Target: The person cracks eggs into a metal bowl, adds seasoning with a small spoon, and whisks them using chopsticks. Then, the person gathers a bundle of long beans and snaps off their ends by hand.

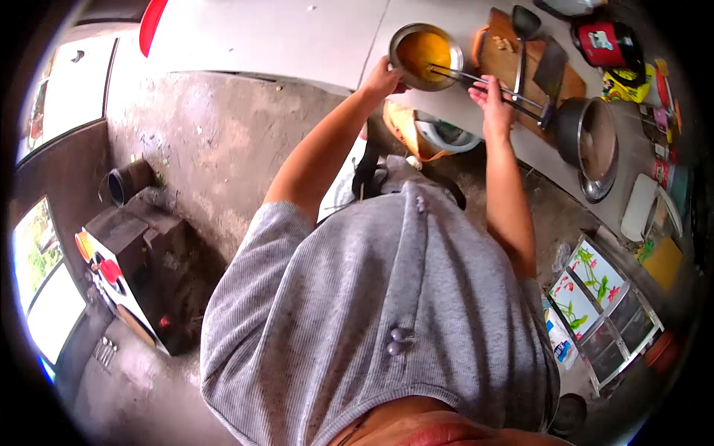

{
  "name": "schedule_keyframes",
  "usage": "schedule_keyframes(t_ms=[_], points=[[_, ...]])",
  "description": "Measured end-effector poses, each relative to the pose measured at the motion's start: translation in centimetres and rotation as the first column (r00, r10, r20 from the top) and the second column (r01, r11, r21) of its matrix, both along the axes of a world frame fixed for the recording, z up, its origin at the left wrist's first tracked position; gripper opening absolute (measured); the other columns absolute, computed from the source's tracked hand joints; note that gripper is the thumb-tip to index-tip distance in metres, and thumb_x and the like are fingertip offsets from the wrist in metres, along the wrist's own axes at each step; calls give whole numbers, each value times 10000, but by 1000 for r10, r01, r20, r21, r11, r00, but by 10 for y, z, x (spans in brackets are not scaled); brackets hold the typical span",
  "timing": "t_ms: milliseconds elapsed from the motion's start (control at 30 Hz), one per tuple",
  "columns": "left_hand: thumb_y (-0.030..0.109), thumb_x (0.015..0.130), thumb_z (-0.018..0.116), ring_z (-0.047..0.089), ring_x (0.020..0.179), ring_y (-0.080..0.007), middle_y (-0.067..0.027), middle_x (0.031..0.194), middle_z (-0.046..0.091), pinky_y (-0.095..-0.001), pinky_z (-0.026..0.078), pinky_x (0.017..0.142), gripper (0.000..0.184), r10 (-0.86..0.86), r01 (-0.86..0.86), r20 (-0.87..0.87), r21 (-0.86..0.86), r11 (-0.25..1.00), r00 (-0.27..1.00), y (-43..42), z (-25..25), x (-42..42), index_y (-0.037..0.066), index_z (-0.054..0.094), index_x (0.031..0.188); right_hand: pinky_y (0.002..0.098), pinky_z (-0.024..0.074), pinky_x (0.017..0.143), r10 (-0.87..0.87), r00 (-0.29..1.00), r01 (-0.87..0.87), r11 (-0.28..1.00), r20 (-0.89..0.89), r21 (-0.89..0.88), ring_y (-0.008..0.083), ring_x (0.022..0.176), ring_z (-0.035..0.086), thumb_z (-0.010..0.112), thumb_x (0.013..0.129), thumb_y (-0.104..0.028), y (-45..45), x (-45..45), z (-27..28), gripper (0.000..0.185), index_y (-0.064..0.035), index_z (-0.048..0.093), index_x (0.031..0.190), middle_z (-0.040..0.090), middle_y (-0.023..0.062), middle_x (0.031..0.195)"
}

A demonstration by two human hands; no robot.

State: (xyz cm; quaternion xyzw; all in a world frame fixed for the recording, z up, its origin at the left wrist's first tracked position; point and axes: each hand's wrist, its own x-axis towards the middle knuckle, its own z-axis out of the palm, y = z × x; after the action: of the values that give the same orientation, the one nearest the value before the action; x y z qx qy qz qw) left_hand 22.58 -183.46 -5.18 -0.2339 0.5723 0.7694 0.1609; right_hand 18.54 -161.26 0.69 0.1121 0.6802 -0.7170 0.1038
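My left hand [382, 80] is closed on the near left rim of a round metal bowl [396, 71]. The bowl sits at the counter's front edge; whether it rests there or is lifted I cannot tell. Inside it is a yellow-orange liquid [422, 50] that looks like beaten egg. Dark chopsticks [462, 76] are gripped in my right hand [491, 100], to the right of the bowl. Their tips dip into the liquid.
Right of the bowl, a wooden cutting board [497, 65] carries small pale pieces [504, 44], a black ladle [526, 24] and a cleaver [550, 67]. Farther right stand a dark pot [571, 128] and a red-and-black appliance [601, 43]. A bag-lined bucket [455, 140] is below the counter.
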Motion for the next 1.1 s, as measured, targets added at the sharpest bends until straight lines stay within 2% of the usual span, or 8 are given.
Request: schedule_keyframes(t_ms=[167,300,500,733,867,933,1000,1100], points=[[429,818,508,600,695,-171,-151,845,601,-270,477,612,568,-446,431,90,-478,765,891,-49,30,20,-22,431,1154,289,490,669,1,998,-6,997,70,71,191,692,590,478,863,-281,-15,-4,12,314,8,532,971,579,135,842],[596,756,462,558,934,-237,-165,1113,512,-338,511,681,688,-686,705,-360,-97,702,633,-107,169,83,53,454,1179,275,478,675,94,994,-100,986,55,133,184,714,585,457,876,-285,-22,-6,19,317,3,517,995,570,128,859],[304,762,623,564,876,-223,-175,1097,501,-288,503,642,483,-699,785,-530,-98,612,479,-123,225,133,19,499,1131,263,480,644,118,992,-122,984,45,127,168,672,581,438,879,-268,-26,-9,17,299,5,520,970,575,118,836],[34,737,600,548,662,-139,-71,743,556,-236,446,559,59,-671,631,-307,-230,741,675,-136,234,178,3,561,768,257,479,641,192,981,-196,972,42,131,166,696,579,439,882,-273,-20,-19,16,300,-5,516,991,572,115,854],[100,688,646,576,683,-215,-114,812,594,-286,465,598,163,-441,580,429,-279,766,789,-182,212,240,-4,582,794,264,468,693,227,973,-231,965,46,128,165,735,570,467,868,-304,-20,-23,18,332,-16,513,1026,558,106,885],[232,627,709,589,834,-273,-155,967,594,-356,470,708,360,-365,887,812,-450,102,454,-236,121,322,30,609,907,262,469,688,231,972,-235,962,45,136,163,733,570,466,868,-304,-19,-20,19,332,-18,516,1029,559,105,888],[396,647,675,534,1013,-239,-128,1067,568,-354,451,799,514,-62,954,975,-221,-201,213,-220,122,335,89,577,1048,233,474,615,225,974,-228,966,40,123,140,683,581,471,867,-287,-21,-18,24,301,-27,529,1007,581,90,850],[452,703,603,509,1047,-250,-97,1106,551,-345,427,846,504,-41,973,977,-213,-87,210,-221,106,298,109,568,1070,227,477,605,234,972,-234,968,17,90,134,677,583,472,866,-298,-15,-16,27,304,-25,547,974,585,90,831]])
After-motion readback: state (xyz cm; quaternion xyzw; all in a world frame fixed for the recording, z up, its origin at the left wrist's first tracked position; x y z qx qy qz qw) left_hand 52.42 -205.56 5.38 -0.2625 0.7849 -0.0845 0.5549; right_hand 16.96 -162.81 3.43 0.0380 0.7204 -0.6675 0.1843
